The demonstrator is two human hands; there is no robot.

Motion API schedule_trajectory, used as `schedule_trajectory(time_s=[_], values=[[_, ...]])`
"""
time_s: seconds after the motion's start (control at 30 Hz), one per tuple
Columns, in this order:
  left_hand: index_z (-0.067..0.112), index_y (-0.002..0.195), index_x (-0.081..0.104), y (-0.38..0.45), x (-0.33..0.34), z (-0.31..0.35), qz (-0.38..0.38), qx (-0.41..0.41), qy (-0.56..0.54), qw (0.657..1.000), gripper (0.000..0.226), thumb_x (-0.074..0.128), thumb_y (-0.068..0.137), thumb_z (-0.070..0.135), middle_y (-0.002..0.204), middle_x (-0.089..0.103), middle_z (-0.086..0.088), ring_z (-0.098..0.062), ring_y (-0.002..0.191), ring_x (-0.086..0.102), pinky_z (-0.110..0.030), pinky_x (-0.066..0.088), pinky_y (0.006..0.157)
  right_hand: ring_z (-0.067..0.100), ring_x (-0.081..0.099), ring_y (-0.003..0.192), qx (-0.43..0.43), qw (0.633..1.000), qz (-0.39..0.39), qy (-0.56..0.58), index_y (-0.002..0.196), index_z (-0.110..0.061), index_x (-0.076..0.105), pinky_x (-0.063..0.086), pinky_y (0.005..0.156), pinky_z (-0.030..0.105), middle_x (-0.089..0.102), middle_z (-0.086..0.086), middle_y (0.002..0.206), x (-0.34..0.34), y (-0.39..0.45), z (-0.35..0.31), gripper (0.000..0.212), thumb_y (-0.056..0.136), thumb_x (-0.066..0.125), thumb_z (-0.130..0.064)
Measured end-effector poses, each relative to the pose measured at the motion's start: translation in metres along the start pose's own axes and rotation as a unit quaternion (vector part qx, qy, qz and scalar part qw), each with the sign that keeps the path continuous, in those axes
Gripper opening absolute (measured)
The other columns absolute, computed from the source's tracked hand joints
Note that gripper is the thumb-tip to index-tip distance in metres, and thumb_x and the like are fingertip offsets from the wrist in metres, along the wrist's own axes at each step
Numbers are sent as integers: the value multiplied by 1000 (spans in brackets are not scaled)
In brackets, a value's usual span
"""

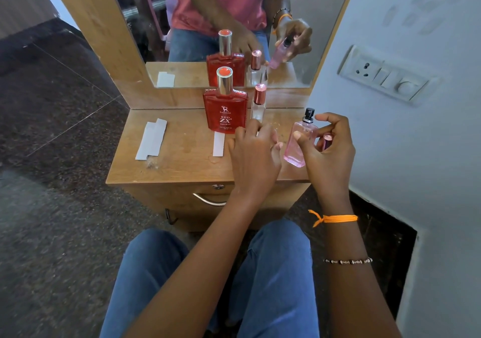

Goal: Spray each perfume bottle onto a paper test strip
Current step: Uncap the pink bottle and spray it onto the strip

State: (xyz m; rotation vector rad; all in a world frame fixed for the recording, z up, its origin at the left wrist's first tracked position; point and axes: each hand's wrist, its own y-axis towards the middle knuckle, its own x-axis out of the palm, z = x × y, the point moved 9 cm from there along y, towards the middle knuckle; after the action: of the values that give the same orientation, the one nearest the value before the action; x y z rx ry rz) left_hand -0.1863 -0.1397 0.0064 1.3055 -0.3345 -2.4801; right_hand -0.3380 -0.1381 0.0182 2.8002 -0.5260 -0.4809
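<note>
My right hand (329, 150) grips a pink perfume bottle (299, 142), uncapped, with its black nozzle pointing up and tilted; its pink cap (326, 140) is tucked in the same palm. My left hand (253, 153) lies palm-down on the wooden table (182, 166), fingers spread, beside a white paper strip (218, 144); whether a strip lies under it is hidden. A large red bottle (225, 108) with a silver cap and a slim clear bottle (258, 104) with a rose cap stand behind my left hand.
A stack of spare paper strips (152, 142) lies at the table's left. A mirror (221, 25) rises behind the bottles. A wall with a switch plate (385, 77) stands close on the right. A drawer handle (208, 199) sits below the table's edge.
</note>
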Motion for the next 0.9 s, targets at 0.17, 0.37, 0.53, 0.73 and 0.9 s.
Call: schedule_trajectory(time_s=[0.17, 0.37, 0.53, 0.73, 0.9], values=[[21, 108, 64, 0, 11, 9, -48, 29, 1, 998, 25, 62, 83, 21, 112, 60, 1, -21, 104, 50, -30, 29, 81, -6, 48, 62, 4, 1000, 7, -6, 105, -17, 54, 37, 60, 6, 54, -10, 76, -4, 0, 6, 34, 77, 73, -14], [14, 102, 71, 1, 18, -12, -60, -51, -95, 992, 27, 58, 81, 2, 98, 70, -4, -25, 100, 59, -43, 46, 89, 3, 47, 64, 3, 1000, 13, -14, 106, -17, 54, 37, 60, 6, 54, -6, 77, -8, 0, 7, 35, 77, 73, -15], [25, 100, 72, 6, 26, -16, -73, -79, -137, 985, 26, 62, 83, 8, 93, 72, 5, -19, 101, 57, -37, 38, 93, 1, 48, 65, 4, 1000, 19, -11, 104, -19, 53, 38, 61, 7, 54, -9, 77, -10, 0, 5, 34, 77, 73, -17], [26, 106, 70, 2, 17, -11, -60, -20, 43, 997, 22, 63, 86, 21, 122, 55, 5, -21, 112, 37, -27, 12, 80, 4, 48, 68, 6, 1000, 16, -15, 103, -21, 52, 38, 62, 7, 55, -6, 79, -10, -1, 5, 35, 76, 74, -15], [19, 105, 70, 2, 15, -1, -65, 39, 74, 994, 22, 63, 85, 18, 125, 60, 5, -22, 121, 38, -32, 18, 84, 1, 48, 65, 8, 1000, 17, -16, 104, -19, 53, 38, 61, 6, 53, -11, 78, -9, -1, 5, 36, 76, 74, -16]])
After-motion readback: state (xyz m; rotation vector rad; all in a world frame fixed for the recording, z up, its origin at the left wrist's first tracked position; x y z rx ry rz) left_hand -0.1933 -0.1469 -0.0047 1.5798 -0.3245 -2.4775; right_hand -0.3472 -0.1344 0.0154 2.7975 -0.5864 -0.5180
